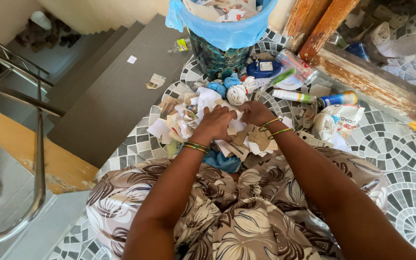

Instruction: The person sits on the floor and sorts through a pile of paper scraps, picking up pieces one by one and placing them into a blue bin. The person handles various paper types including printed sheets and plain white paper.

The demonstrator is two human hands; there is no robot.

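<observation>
A heap of crumpled white paper and brown card scraps (188,120) lies on the patterned tile floor in front of my knees. My left hand (216,123) presses down on the heap, fingers curled into the paper. My right hand (256,112) sits beside it on the right part of the heap, fingers closed around scraps. Both wrists wear thin green and gold bangles. A bin (220,41) lined with a blue plastic bag stands just beyond the heap, filled with paper waste.
Bottles, a tube (292,95), a can (297,65) and plastic bags lie to the right of the heap. A worn wooden frame (362,72) leans at the upper right. Grey stairs (107,82) with a metal handrail (37,159) drop away on the left.
</observation>
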